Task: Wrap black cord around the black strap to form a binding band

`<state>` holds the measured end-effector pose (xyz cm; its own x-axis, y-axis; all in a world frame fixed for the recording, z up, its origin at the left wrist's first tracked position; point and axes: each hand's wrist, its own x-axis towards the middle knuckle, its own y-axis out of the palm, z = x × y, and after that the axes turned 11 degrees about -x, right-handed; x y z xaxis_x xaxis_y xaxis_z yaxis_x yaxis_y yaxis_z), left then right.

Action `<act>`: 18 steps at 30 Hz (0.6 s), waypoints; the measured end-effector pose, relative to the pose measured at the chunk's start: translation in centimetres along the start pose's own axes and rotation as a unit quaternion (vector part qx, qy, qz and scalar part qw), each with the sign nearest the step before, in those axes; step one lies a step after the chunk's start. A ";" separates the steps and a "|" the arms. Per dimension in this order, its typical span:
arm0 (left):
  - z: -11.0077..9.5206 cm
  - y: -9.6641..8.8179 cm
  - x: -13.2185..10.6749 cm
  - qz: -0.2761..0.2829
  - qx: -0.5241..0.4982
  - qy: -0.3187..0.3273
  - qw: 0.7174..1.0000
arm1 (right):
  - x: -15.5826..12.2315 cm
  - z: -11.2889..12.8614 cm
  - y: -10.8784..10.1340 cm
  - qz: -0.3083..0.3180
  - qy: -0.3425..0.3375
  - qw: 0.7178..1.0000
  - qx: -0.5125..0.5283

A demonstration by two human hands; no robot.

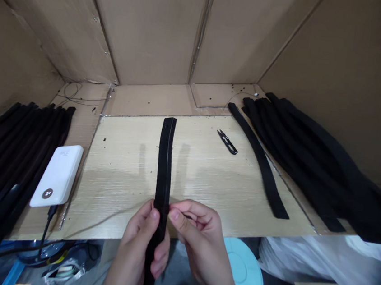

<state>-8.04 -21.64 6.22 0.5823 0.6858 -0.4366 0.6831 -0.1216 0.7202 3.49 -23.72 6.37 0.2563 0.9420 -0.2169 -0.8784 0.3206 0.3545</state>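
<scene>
A long black strip (164, 167) with a small hole near its far end stretches over the front edge of the board. My left hand (144, 239) is wrapped round its near part, thumb on top. Beside it, my right hand (198, 231) pinches at the strip's right edge with thumb and forefinger; whatever is between those fingertips is too small to make out. Black thread snips (227, 142) lie on the board to the right. A single black strip (259, 163) rests further right.
Black strips are piled on the left (16, 142) and on the right (304, 159). A white power bank (58, 176) with a plugged-in cable lies by the left pile. Cardboard walls (154, 30) enclose the board (116, 166). A light-blue round object (245, 273) is below the front edge.
</scene>
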 end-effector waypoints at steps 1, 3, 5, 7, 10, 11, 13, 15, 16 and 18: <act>0.0 -0.1 0.0 0.003 -0.007 -0.011 1.000 | 0.0 0.0 0.0 0.001 -0.004 1.000 0.001; -0.1 -0.4 0.0 0.008 -0.016 -0.033 0.999 | 0.1 0.0 0.1 0.011 -0.012 1.000 0.008; -0.3 -0.5 0.0 0.005 -0.014 -0.054 0.998 | 0.0 0.0 0.2 0.021 -0.021 0.999 0.011; -0.4 -0.4 -0.2 -0.006 -0.003 -0.058 0.998 | 0.0 0.0 0.3 0.023 -0.026 0.999 0.011; -0.4 -0.1 -0.3 -0.025 0.011 -0.050 0.998 | -0.1 0.1 0.5 0.016 -0.021 1.000 -0.002; -0.4 0.0 -0.4 -0.030 0.012 -0.046 0.998 | -0.1 0.1 0.6 0.014 -0.018 1.000 -0.007; -0.2 0.0 -0.4 -0.029 0.006 -0.040 0.999 | -0.2 0.1 0.8 0.018 -0.005 1.000 -0.014; 0.0 -0.4 -0.4 -0.004 -0.022 -0.042 0.999 | -0.2 0.0 0.9 0.026 0.014 1.000 -0.012; 0.1 -0.6 -0.3 0.018 -0.044 -0.049 0.998 | -0.3 0.0 1.0 0.033 0.022 0.999 -0.007; 0.3 -1.3 -0.2 0.078 -0.104 -0.066 0.989 | -0.3 -0.1 0.9 0.054 0.043 0.998 0.010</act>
<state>-8.91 -21.80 5.24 0.7362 0.5681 -0.3679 0.4827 -0.0597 0.8737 2.58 -23.68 6.70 0.1242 0.9591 -0.2542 -0.8907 0.2206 0.3974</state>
